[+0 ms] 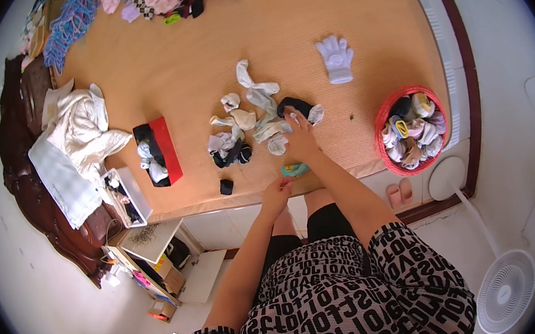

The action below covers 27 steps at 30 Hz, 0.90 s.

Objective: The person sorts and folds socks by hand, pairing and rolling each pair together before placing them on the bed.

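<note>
Sock [301, 105], black, at right hand [301, 139]; long axis toward lower right.

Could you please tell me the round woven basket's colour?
The round woven basket is red; head view.

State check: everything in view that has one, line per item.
Mixed white, grey and black fabric socks: loose, crumpled
Left hand: fingers curled beside teal-and-yellow item, grip unclear
Right hand: fingers bent over socks, grip unclear
Red round woven basket: open, filled
Black-and-red rectangular box: open, part-filled
White rectangular plastic bin: open, holding things
Pale lavender knitted glove: flat, spread
White round fan: running state unclear
</note>
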### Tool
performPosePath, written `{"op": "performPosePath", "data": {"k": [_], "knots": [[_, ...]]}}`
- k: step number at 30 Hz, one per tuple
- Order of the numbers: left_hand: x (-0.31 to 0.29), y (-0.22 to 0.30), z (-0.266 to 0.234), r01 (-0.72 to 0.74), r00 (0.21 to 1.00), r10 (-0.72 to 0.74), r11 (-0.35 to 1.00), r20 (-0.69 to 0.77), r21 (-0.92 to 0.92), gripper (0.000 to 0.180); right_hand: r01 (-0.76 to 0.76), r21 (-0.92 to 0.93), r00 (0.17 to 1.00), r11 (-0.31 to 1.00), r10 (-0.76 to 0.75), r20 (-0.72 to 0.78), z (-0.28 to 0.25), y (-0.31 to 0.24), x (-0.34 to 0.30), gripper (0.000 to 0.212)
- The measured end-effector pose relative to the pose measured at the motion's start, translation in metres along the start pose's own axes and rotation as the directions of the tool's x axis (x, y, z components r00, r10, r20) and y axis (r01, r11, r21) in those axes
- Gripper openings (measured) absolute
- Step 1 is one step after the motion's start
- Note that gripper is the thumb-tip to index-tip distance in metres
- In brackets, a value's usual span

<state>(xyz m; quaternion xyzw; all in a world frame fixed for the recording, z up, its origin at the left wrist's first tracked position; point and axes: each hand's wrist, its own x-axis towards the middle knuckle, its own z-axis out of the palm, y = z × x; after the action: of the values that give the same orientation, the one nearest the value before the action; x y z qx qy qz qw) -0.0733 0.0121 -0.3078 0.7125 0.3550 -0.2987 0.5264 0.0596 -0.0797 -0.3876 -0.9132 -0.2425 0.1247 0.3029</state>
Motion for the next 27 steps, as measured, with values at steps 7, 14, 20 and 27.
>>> {"op": "performPosePath", "data": {"k": [7,14,20,27], "knots": [[-0.018,-0.027,-0.013,0.186,0.980,-0.198,0.928,-0.005,-0.322,0.027,-0.170,0.095,0.866,0.981,0.103,0.489,0.017,-0.020,0.014,0.016],[-0.024,-0.026,-0.017,0.195,0.976,-0.218,0.869,0.000,-0.454,0.026,0.379,-0.215,0.904,0.900,-0.311,0.294,0.036,-0.014,0.055,0.010],[-0.022,-0.027,-0.047,0.222,0.963,-0.258,0.589,0.079,-0.777,0.037,0.273,0.172,0.962,0.947,-0.271,-0.035,0.021,-0.071,0.059,0.005],[-0.009,-0.024,-0.098,0.247,0.918,0.354,-0.164,0.176,-0.955,0.048,0.382,0.678,0.851,0.628,-0.525,0.006,-0.055,-0.133,-0.045,0.002]]}}
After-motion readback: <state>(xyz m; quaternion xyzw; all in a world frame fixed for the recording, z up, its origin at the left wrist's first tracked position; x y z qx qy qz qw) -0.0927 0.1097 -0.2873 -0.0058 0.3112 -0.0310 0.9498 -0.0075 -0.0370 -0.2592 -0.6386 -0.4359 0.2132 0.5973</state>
